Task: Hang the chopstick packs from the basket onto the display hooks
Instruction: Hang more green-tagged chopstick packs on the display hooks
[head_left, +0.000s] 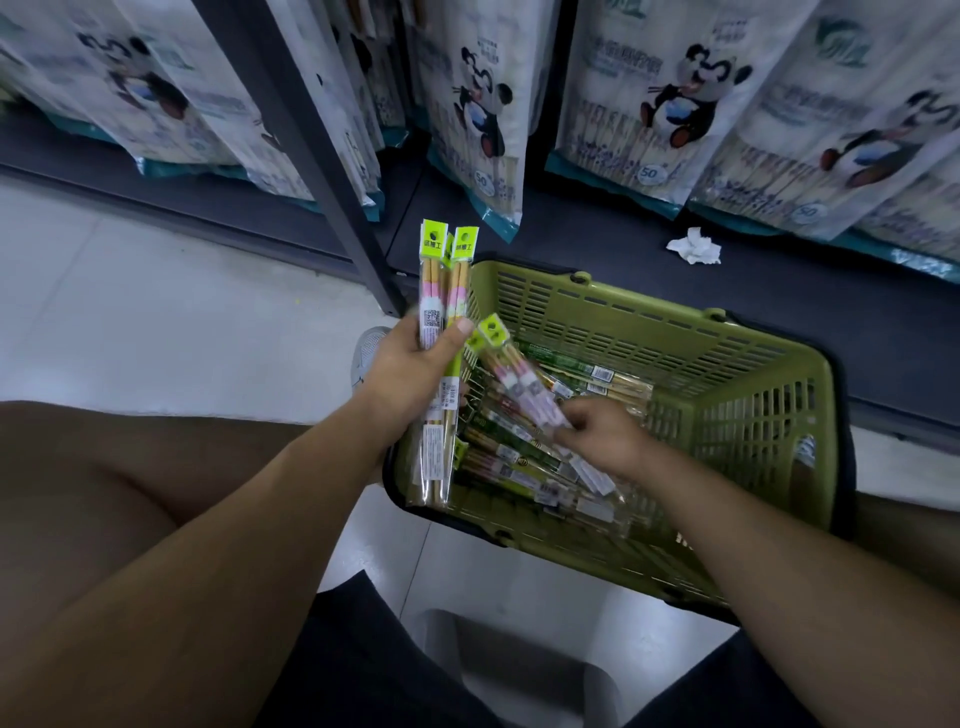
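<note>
A green plastic basket (753, 395) stands on the floor in front of me with several chopstick packs (524, 467) lying in it. My left hand (410, 364) grips a bunch of upright chopstick packs (441, 280) with lime-yellow header cards, at the basket's left rim. My right hand (597, 431) is inside the basket, pinching the lower end of a tilted pack (514, 374) with pink-banded chopsticks, its header card pointing up-left. No display hooks are visible.
Large bags of disposable chopsticks with panda prints (670, 104) hang above a dark bottom shelf (597, 249). A crumpled white tissue (695, 247) lies on that shelf. A dark shelf upright (332, 182) stands left of the basket. My knees and a grey stool (519, 670) are below.
</note>
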